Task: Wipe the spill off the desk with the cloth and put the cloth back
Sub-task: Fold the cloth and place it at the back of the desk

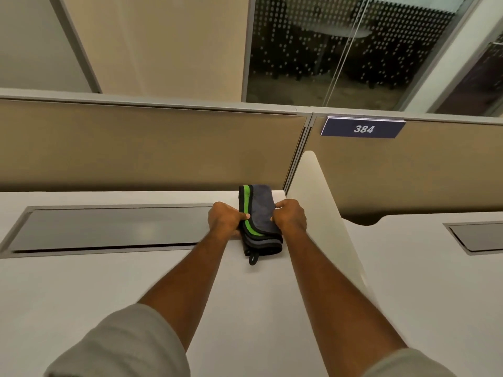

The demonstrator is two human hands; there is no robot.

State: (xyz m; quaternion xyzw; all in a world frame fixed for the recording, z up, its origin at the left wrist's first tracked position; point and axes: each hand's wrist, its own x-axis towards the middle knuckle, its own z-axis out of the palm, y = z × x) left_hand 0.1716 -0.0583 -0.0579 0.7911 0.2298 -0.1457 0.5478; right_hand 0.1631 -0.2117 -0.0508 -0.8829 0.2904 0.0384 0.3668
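Note:
A folded grey cloth (261,210) with a green and black stripe and a small black loop lies on the white desk (136,281), at its far right corner. My left hand (226,219) grips the cloth's left edge along the green stripe. My right hand (290,214) holds the cloth's right edge. Both arms reach forward from the bottom of the view. No spill shows on the desk surface.
A dark cable-tray cover (109,228) is set into the desk left of the cloth. A white divider panel (324,210) stands right of my right hand. Beige partition walls (149,148) run along the back, with a sign reading 384 (363,128). A neighbouring desk (435,268) lies to the right.

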